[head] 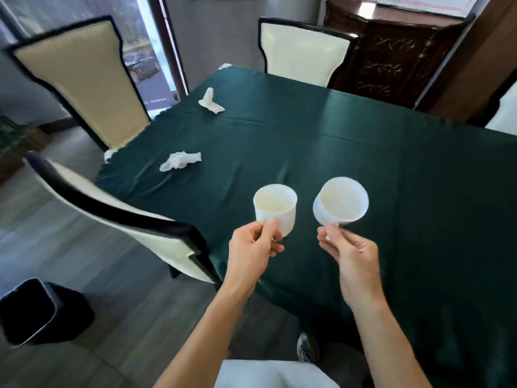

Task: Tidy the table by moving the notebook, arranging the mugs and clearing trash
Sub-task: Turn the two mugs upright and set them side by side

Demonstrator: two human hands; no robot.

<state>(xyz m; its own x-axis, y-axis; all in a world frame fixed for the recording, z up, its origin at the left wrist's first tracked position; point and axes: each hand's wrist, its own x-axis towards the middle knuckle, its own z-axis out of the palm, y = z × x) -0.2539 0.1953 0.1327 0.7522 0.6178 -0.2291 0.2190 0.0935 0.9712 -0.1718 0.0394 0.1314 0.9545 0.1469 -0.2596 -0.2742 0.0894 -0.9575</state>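
The fingers [267,229] of the left hand [251,250] are pinched around the handle of a plain white ceramic mug [275,210], holding it upright above the near part of the counter [363,163], which is covered with a dark green satin cloth. The fingers [333,233] of the right hand [349,256] grip the handle of a second white ceramic mug [340,204], which is tilted so its open mouth faces the camera. Both mugs look empty inside, and they sit side by side, near each other but apart. Whether either mug touches the cloth cannot be told.

All places below are given from the left-hand mug. Beyond it and to the left, a crumpled white paper tissue [180,161] lies on the green cloth. Farther beyond, near the far left edge of the counter, lies a second crumpled white tissue [210,102]. Just to the left, a cream-upholstered chair with a black frame [112,203] stands against the counter's edge. A taller tan-backed chair with a black frame [81,79] stands farther off to the left. Far beyond and slightly right, a third cream chair [303,51] faces the counter, with a dark carved wooden cabinet [391,57] to its right. Down and well to the left, a black square waste bin [36,312] stands on the grey wooden floor [126,317].
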